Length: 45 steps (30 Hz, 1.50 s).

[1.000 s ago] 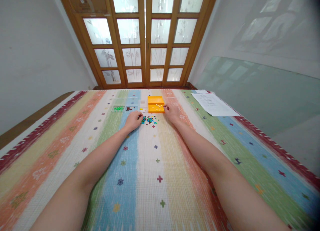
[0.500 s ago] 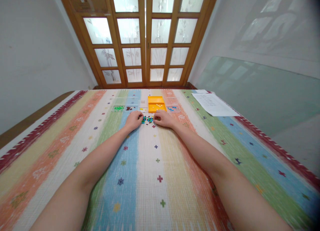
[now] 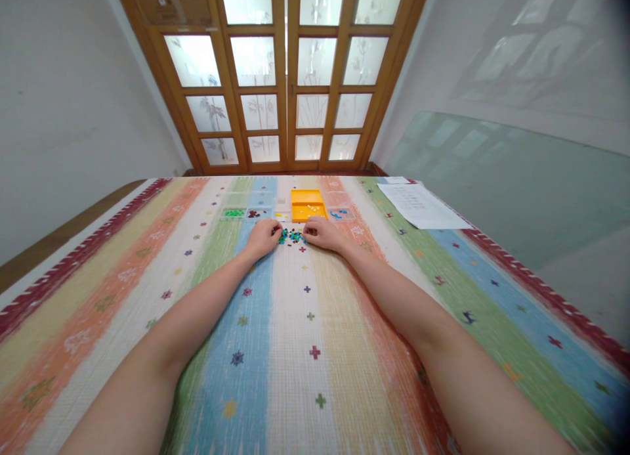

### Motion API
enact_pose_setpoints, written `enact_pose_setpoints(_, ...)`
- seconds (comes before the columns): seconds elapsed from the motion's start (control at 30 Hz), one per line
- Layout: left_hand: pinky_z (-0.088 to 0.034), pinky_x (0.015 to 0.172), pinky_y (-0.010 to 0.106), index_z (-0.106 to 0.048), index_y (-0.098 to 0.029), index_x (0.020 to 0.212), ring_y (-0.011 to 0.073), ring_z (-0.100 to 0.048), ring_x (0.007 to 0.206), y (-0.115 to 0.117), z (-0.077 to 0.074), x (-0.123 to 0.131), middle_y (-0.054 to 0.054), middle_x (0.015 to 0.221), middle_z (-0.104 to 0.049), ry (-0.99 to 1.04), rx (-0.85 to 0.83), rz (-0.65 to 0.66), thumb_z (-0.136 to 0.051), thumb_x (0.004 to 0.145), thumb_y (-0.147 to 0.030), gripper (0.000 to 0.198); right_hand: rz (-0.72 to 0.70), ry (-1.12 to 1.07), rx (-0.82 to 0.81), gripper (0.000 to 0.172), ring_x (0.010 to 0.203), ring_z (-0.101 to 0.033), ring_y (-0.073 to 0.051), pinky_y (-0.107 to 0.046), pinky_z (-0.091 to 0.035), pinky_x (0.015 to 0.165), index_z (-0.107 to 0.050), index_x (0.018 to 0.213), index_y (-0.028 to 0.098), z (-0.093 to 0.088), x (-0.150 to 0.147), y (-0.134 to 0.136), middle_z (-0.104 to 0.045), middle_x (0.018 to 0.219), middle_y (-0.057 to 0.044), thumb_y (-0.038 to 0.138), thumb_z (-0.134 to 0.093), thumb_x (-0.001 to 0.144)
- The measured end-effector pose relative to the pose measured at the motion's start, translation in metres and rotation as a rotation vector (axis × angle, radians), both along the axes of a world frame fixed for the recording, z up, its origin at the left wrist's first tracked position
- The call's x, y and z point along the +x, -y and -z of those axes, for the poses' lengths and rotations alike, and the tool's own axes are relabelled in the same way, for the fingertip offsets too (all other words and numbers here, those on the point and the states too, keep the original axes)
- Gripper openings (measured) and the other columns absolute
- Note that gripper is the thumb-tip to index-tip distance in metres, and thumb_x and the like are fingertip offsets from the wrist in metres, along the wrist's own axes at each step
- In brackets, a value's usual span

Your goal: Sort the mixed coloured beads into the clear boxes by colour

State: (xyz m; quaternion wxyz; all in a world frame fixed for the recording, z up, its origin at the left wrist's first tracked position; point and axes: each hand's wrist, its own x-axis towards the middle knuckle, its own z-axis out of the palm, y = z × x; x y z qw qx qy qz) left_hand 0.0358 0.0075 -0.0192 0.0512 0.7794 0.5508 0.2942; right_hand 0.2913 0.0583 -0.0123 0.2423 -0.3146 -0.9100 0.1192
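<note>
A small pile of mixed colored pieces (image 3: 294,236), blue, green, dark red and yellow, lies on the striped tablecloth (image 3: 295,324). My left hand (image 3: 266,236) rests at the pile's left edge with fingers curled together; whatever they pinch is too small to make out. On the right edge, my right hand (image 3: 319,233) has its fingers bent down to the pieces, and its fingertips are pressed close. Just beyond stand a yellow box (image 3: 309,197) with white pieces, a clear box of green pieces (image 3: 234,213), dark red pieces (image 3: 254,214) and blue pieces (image 3: 339,214).
Printed paper sheets (image 3: 418,205) lie at the right far side of the table. Behind the table rise wooden doors with glass panes (image 3: 310,110). A frosted glass panel (image 3: 492,186) leans by the right wall.
My right hand has shifted very slightly at the pile's edge. My left hand and the boxes look the same.
</note>
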Motion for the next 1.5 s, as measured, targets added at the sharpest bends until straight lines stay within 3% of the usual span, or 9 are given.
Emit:
enact_pose_setpoints(0.3,-0.048,0.09,0.038,-0.072,-0.02,0.09,0.0236,-0.063,0.094,0.0,0.0,0.0,0.008,0.095,-0.072,0.027,-0.016,0.003,-0.058,0.092,-0.022,0.015,0.256,-0.134,0.056,0.017,0.082,-0.059,-0.02,-0.03,-0.04,0.076,-0.073,0.085,0.019,-0.003,0.005,-0.005,-0.071,0.087,-0.006,0.026,-0.061,0.095)
enact_pose_setpoints(0.7,-0.048,0.09,0.038,-0.071,-0.02,0.09,0.0239,-0.063,0.094,0.001,-0.001,0.0,0.008,0.096,-0.072,0.005,-0.013,-0.001,-0.057,0.093,-0.023,0.015,0.59,-0.19,0.084,0.021,0.083,-0.061,-0.022,-0.033,-0.043,0.079,-0.076,0.093,0.02,0.009,0.021,-0.027,-0.074,0.089,-0.007,0.03,-0.058,0.094)
enact_pose_setpoints(1.03,-0.048,0.091,0.038,-0.07,-0.02,0.089,0.0238,-0.062,0.094,0.002,-0.002,0.0,0.008,0.096,-0.071,0.005,-0.012,0.006,-0.056,0.093,-0.023,0.015,0.664,-0.08,0.101,0.024,0.09,-0.064,-0.025,-0.035,-0.045,0.083,-0.078,0.099,0.019,0.012,0.022,-0.029,-0.076,0.098,-0.01,0.025,-0.055,0.093)
enact_pose_setpoints(1.3,-0.048,0.09,0.038,-0.071,-0.021,0.09,0.024,-0.062,0.094,0.002,-0.003,0.001,0.008,0.096,-0.071,0.011,-0.021,0.004,-0.056,0.093,-0.023,0.015,0.548,-0.091,0.114,0.022,0.094,-0.063,-0.025,-0.035,-0.045,0.084,-0.077,0.1,0.02,0.01,0.019,-0.027,-0.076,0.1,-0.009,0.024,-0.056,0.094)
enact_pose_setpoints(1.5,-0.049,0.088,0.036,-0.073,-0.02,0.097,0.0219,-0.061,0.091,-0.007,-0.012,-0.023,0.007,0.098,-0.071,0.041,0.008,0.041,-0.056,0.092,-0.026,0.018,0.529,-0.084,0.128,0.023,0.093,-0.063,-0.024,-0.034,-0.044,0.083,-0.077,0.099,0.019,0.008,0.017,-0.022,-0.075,0.101,-0.01,0.022,-0.054,0.095)
